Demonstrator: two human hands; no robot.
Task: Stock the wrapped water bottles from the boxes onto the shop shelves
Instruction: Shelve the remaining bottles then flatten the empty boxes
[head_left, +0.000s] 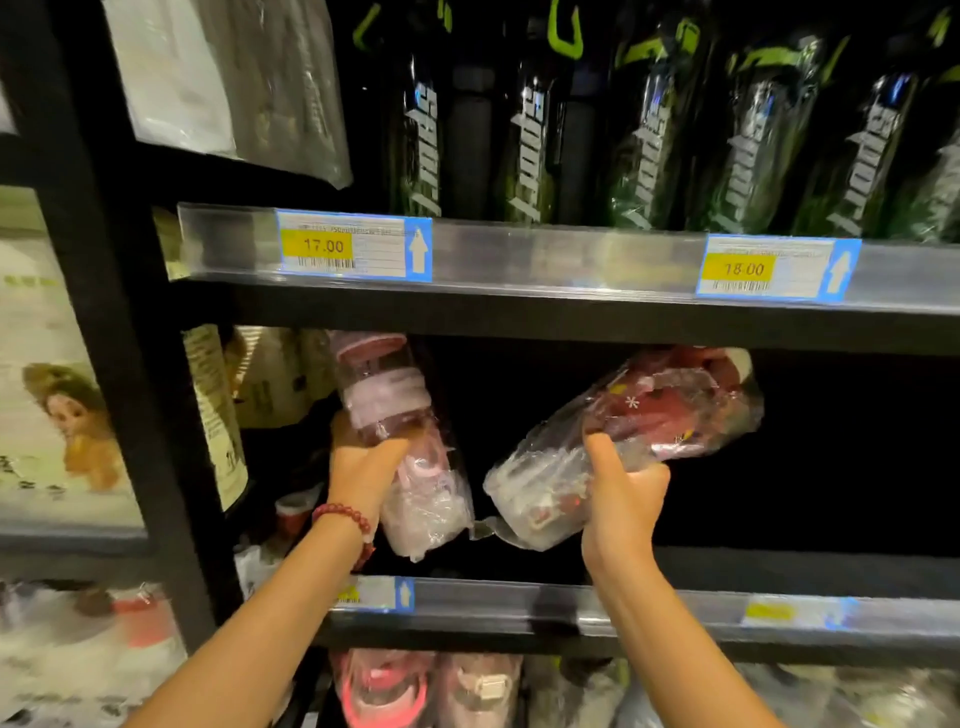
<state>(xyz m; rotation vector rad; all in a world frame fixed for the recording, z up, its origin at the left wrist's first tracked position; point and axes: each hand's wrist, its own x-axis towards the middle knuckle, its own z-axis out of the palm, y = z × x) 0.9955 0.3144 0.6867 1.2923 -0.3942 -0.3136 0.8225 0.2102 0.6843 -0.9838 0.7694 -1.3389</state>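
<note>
Left hand (363, 467): closed round a pink wrapped bottle (395, 431), cap end up, leaning left, inside the middle shelf bay; red bead bracelet (345, 522) at the wrist. Right hand (623, 499): closed round a dark red wrapped bottle (644, 431), tilted steeply, cap end toward the bay's upper right, loose wrap trailing at the base. Middle shelf (727, 605): dark, largely unfilled to the right; price strip along its front edge. Upper shelf (519, 260): black-and-green bottles (649, 130), tags 17.00 and 18.00. Below: more pink wrapped bottles (426, 691). Advised handling: bring each bottle upright before release; seat bases flat and well back; pink beside the left stock, red just beside it; keep wrap tails clear of the base.
</note>
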